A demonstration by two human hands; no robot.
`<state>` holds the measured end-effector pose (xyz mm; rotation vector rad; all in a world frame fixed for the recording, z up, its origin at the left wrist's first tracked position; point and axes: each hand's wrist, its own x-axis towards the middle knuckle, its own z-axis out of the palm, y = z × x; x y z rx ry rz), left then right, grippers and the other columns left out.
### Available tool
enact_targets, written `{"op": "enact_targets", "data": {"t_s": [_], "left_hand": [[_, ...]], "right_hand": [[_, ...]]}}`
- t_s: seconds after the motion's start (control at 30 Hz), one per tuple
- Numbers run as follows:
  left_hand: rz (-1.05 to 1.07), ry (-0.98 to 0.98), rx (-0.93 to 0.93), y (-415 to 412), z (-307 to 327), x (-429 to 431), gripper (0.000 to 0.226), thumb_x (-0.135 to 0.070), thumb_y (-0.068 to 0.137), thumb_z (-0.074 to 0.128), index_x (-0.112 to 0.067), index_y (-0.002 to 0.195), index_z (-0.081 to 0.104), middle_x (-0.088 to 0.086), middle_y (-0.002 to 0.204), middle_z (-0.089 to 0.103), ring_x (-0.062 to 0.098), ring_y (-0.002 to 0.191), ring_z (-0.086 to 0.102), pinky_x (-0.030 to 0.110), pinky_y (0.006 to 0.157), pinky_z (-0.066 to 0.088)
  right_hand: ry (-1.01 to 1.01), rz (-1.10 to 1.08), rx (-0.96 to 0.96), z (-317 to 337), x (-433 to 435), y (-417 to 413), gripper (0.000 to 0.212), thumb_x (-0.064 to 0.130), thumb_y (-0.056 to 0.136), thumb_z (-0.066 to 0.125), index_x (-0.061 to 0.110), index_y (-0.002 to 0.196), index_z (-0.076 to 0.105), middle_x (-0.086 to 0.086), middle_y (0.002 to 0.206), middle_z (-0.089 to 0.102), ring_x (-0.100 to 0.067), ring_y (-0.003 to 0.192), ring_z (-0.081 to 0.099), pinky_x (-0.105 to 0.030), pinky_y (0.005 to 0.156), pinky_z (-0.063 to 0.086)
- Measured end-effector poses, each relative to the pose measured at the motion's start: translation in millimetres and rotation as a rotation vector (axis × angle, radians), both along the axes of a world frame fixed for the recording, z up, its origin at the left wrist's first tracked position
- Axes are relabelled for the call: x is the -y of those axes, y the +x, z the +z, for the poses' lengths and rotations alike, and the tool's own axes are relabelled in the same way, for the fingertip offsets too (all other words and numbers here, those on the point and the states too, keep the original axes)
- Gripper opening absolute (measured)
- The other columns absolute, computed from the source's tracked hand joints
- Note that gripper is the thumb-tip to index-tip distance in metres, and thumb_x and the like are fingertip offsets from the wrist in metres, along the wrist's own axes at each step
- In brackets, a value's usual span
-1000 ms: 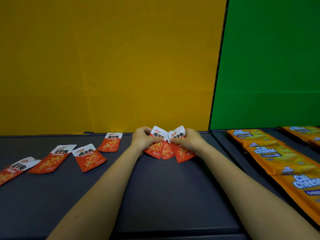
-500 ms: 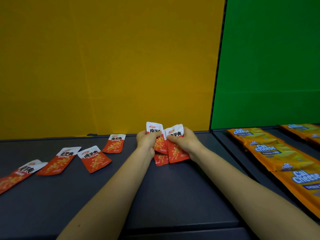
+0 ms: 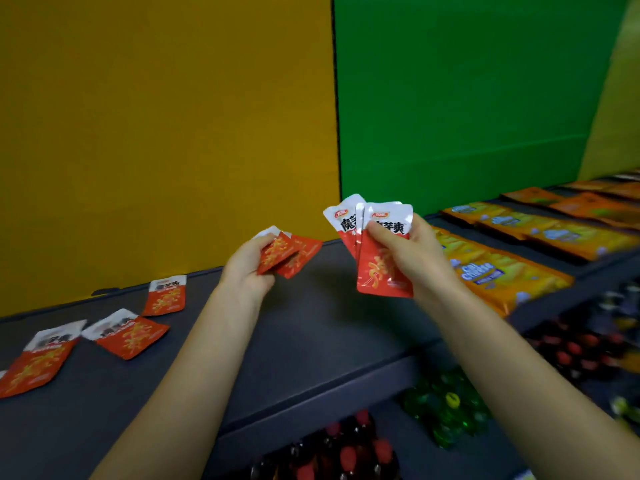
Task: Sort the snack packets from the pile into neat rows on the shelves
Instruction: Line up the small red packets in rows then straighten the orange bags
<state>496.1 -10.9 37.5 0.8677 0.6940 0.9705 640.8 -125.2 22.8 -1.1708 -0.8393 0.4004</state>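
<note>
Two red snack packets (image 3: pixel 290 255) are pinched in the closed fingers of the left hand (image 3: pixel 246 268); upright red packets (image 3: pixel 379 249) are gripped by the right hand (image 3: pixel 414 258), above the dark shelf (image 3: pixel 311 334). Three more packets (image 3: pixel 129 336) are laid at left.

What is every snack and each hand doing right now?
Left hand: holding two red foil packets, tilted.
Right hand: holding two upright red-and-white packets.
Three red packets in a row on the grey shelf: lying flat.
Orange cheese wafer packs: lying in rows.
</note>
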Motion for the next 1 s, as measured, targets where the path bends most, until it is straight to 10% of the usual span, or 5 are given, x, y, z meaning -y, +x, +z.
{"op": "enact_targets", "data": {"t_s": [0.13, 0.27, 1.0], "left_hand": [[-0.087, -0.003, -0.017, 18, 15, 56, 0.018, -0.004, 0.092, 0.043, -0.008, 0.074, 0.045, 0.009, 0.064, 0.06, 0.018, 0.063, 0.053, 0.026, 0.051, 0.048], [-0.278, -0.023, 0.048, 56, 14, 100, 0.017, -0.005, 0.091, 0.041, -0.006, 0.076, 0.05, 0.004, 0.04, 0.061, 0.013, 0.038, 0.061, 0.016, 0.034, 0.046], [-0.877, -0.157, -0.164, 382, -125, 407, 0.011, -0.003, 0.092, 0.047, -0.006, 0.089, 0.056, 0.007, 0.052, 0.069, 0.015, 0.045, 0.067, 0.03, 0.041, 0.055]], "right_hand": [[-0.014, -0.128, -0.09, -4, 79, 27, 0.016, 0.014, 0.088, 0.062, 0.02, 0.102, 0.06, 0.001, 0.091, 0.069, -0.007, 0.069, 0.064, -0.025, 0.069, 0.053], [-0.007, -0.303, -0.139, -8, 168, 61, 0.019, 0.015, 0.089, 0.061, 0.017, 0.108, 0.062, 0.005, 0.075, 0.068, -0.001, 0.053, 0.062, -0.018, 0.053, 0.051], [-0.164, -0.862, -0.307, -111, 555, 278, 0.023, 0.009, 0.089, 0.06, 0.008, 0.111, 0.058, 0.0, 0.076, 0.061, 0.006, 0.04, 0.054, -0.01, 0.04, 0.042]]}}
